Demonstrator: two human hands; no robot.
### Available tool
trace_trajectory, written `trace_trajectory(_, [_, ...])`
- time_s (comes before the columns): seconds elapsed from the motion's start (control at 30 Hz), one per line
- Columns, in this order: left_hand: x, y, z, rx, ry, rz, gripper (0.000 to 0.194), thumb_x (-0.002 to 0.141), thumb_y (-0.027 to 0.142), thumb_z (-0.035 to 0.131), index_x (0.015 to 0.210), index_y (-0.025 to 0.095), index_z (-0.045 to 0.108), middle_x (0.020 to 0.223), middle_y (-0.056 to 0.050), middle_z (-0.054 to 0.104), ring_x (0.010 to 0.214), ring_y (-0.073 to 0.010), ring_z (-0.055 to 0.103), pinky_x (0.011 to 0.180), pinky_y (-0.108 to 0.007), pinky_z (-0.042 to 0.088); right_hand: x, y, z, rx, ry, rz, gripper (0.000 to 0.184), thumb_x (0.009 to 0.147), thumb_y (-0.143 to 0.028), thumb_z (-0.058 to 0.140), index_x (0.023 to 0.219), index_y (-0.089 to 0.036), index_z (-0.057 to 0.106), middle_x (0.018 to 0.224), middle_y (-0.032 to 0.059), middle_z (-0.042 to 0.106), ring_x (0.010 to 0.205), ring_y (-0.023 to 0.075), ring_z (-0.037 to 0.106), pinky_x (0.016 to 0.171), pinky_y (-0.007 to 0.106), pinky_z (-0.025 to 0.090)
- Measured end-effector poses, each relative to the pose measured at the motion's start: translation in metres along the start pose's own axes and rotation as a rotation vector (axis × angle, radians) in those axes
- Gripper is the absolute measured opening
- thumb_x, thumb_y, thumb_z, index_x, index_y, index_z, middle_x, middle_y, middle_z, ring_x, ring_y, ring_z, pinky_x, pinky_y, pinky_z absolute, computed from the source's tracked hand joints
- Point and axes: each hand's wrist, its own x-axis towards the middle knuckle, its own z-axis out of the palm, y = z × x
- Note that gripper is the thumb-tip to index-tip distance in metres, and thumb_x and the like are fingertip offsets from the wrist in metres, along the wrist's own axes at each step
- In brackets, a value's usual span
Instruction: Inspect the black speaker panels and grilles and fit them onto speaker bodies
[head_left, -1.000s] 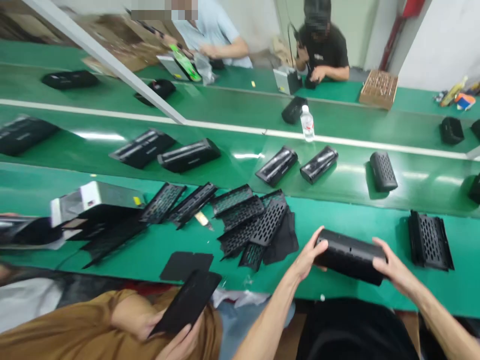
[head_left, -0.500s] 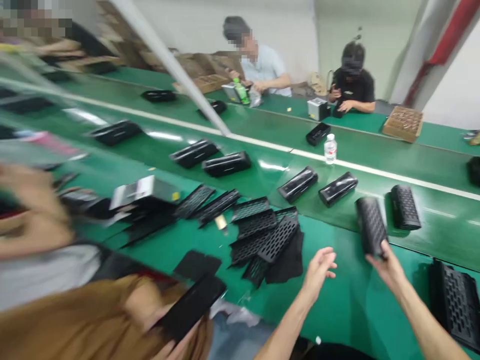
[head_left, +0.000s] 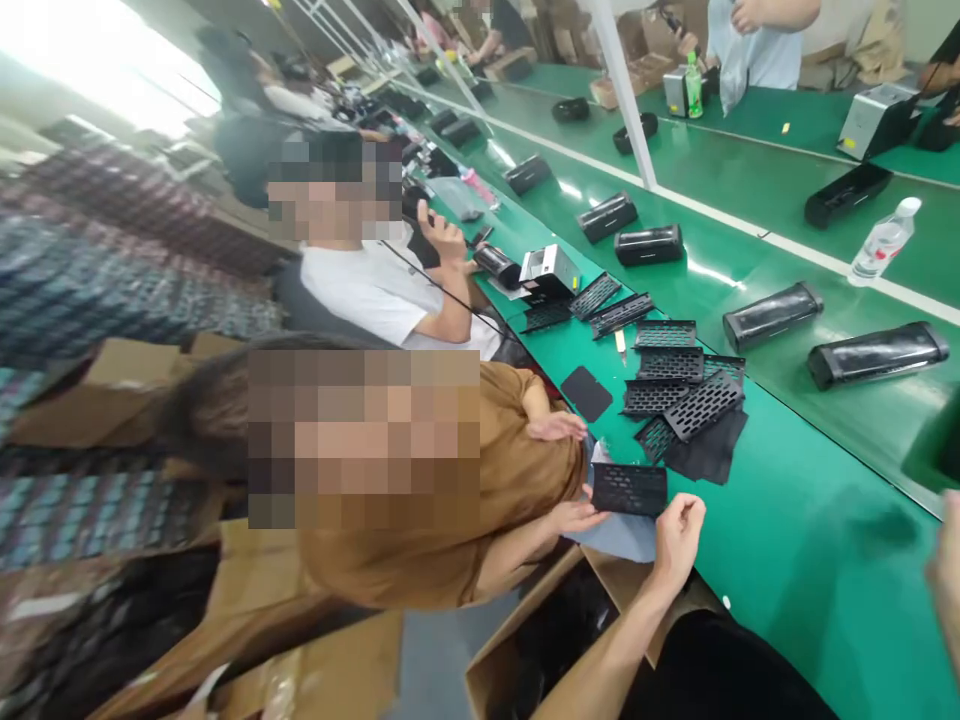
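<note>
My left hand (head_left: 679,540) is raised at the near edge of the green table, its fingers curled together with nothing visible in them. It is beside the right end of a black perforated panel (head_left: 630,488), which a co-worker's hand (head_left: 577,517) holds by the left end. Whether my hand touches the panel, I cannot tell. At the right border my right hand (head_left: 946,590) is blurred and mostly cut off. Above it, a dark object (head_left: 952,440) shows partly on the belt.
Black perforated panels (head_left: 701,405) lie heaped on the green table (head_left: 780,540). Black speaker-like housings (head_left: 772,315) and a water bottle (head_left: 885,240) stand beyond on the belt. A co-worker in a brown top (head_left: 510,470) sits close on my left, near an open cardboard box (head_left: 517,630).
The view has swung left. My right hand, which held a black perforated housing over the table and belt edge, is now at the right border. My left hand's spread fingers have curled.
</note>
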Motion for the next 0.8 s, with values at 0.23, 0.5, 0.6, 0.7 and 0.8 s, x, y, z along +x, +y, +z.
trace_trajectory(0.23, [-0.031, 0.002, 0.002, 0.005, -0.138, 0.022, 0.034, 0.087, 0.052, 0.068, 0.080, 0.019, 0.068, 0.069, 0.001, 0.061, 0.064, -0.0138, 0.052, 0.063, -0.026, 0.039, -0.151, -0.021, 0.149, -0.305, -0.852, -0.528, 0.036, 0.087, -0.058, 0.063, 0.092, -0.022, 0.067, 0.096, 0.0120, 0.069, 0.094, 0.0301, 0.066, 0.091, 0.047, 0.056])
trace_trajectory(0.5, [-0.063, -0.042, -0.042, -0.160, 0.012, -0.189, 0.052, 0.077, 0.070, 0.077, 0.078, 0.019, 0.068, 0.072, -0.002, 0.064, 0.066, -0.0156, 0.058, 0.063, -0.027, 0.043, -0.173, 0.018, 0.125, -0.544, -1.159, -0.521, 0.023, 0.078, -0.034, 0.079, 0.098, -0.024, 0.076, 0.105, 0.0119, 0.074, 0.105, 0.0326, 0.066, 0.096, 0.044, 0.051])
trace_trajectory(0.6, [-0.059, -0.053, -0.045, -0.202, 0.005, -0.248, 0.062, 0.071, 0.079, 0.077, 0.075, 0.018, 0.067, 0.071, -0.004, 0.065, 0.059, -0.0140, 0.056, 0.057, -0.025, 0.041, -0.171, 0.024, 0.114, -0.562, -1.178, -0.447, 0.007, 0.081, -0.027, 0.071, 0.084, -0.024, 0.076, 0.093, 0.0098, 0.075, 0.095, 0.0294, 0.068, 0.093, 0.042, 0.050])
trace_trajectory(0.7, [-0.058, -0.061, -0.047, -0.240, 0.002, -0.287, 0.071, 0.069, 0.089, 0.073, 0.069, 0.018, 0.063, 0.068, -0.005, 0.064, 0.058, -0.0139, 0.056, 0.055, -0.025, 0.042, -0.161, 0.020, 0.101, -0.507, -1.197, -0.351, 0.010, 0.078, -0.034, 0.071, 0.075, -0.025, 0.075, 0.080, 0.0048, 0.074, 0.078, 0.0247, 0.067, 0.083, 0.037, 0.051])
trace_trajectory(0.8, [-0.055, -0.061, -0.040, -0.327, -0.003, -0.321, 0.078, 0.071, 0.096, 0.065, 0.064, 0.019, 0.056, 0.069, -0.006, 0.065, 0.060, -0.0147, 0.058, 0.057, -0.026, 0.045, -0.149, 0.009, 0.075, -0.438, -1.140, -0.221, 0.030, 0.077, -0.053, 0.071, 0.078, -0.023, 0.076, 0.070, 0.0028, 0.071, 0.067, 0.0224, 0.063, 0.069, 0.035, 0.049])
